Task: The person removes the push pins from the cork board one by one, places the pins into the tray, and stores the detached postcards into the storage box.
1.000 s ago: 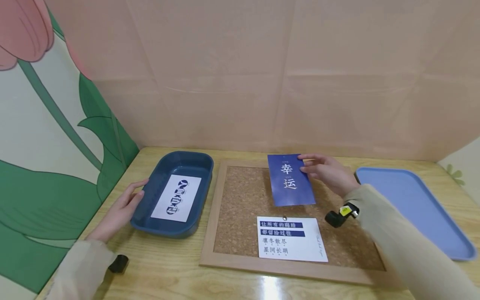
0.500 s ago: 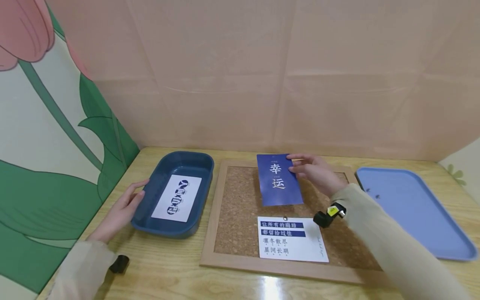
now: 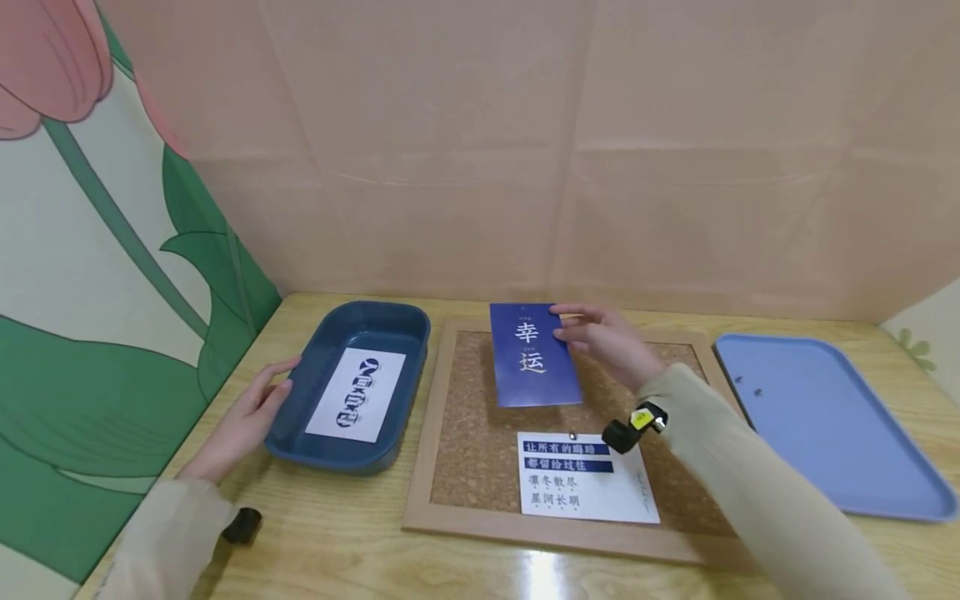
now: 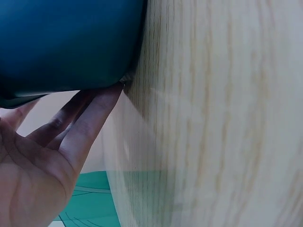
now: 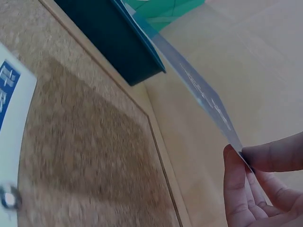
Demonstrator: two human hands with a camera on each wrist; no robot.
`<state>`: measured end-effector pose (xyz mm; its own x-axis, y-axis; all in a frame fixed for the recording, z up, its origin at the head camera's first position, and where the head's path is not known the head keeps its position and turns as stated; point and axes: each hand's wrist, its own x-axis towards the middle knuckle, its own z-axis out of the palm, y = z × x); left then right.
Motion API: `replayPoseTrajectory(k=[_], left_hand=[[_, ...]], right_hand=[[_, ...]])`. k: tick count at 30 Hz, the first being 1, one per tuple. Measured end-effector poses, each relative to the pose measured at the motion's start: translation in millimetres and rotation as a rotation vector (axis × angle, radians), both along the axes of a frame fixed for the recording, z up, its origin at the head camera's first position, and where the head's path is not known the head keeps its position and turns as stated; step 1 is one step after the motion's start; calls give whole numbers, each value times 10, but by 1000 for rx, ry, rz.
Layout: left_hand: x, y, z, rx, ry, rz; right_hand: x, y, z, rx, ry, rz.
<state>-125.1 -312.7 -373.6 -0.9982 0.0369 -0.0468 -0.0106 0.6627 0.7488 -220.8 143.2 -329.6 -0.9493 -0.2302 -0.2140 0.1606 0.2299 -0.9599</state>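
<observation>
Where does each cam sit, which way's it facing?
Head: on the head, looking forward and down at the table; left hand, right hand and sleeves show.
Left wrist: on that wrist, facing the bin from outside; left hand shows.
Right wrist: on that wrist, facing across the corkboard; right hand shows, pinching the blue card.
Shared: head and right wrist both show blue card, corkboard, bin.
</observation>
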Motion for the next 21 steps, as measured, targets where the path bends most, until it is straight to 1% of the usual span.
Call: replayPoseTrajectory(k=[10, 21], left_hand=[[-5, 19, -5, 3, -15, 13], [-6, 20, 6, 2, -10, 19]], right_hand=[[-31, -232, 17, -52, 2, 13], [1, -487, 50, -104, -19, 12]])
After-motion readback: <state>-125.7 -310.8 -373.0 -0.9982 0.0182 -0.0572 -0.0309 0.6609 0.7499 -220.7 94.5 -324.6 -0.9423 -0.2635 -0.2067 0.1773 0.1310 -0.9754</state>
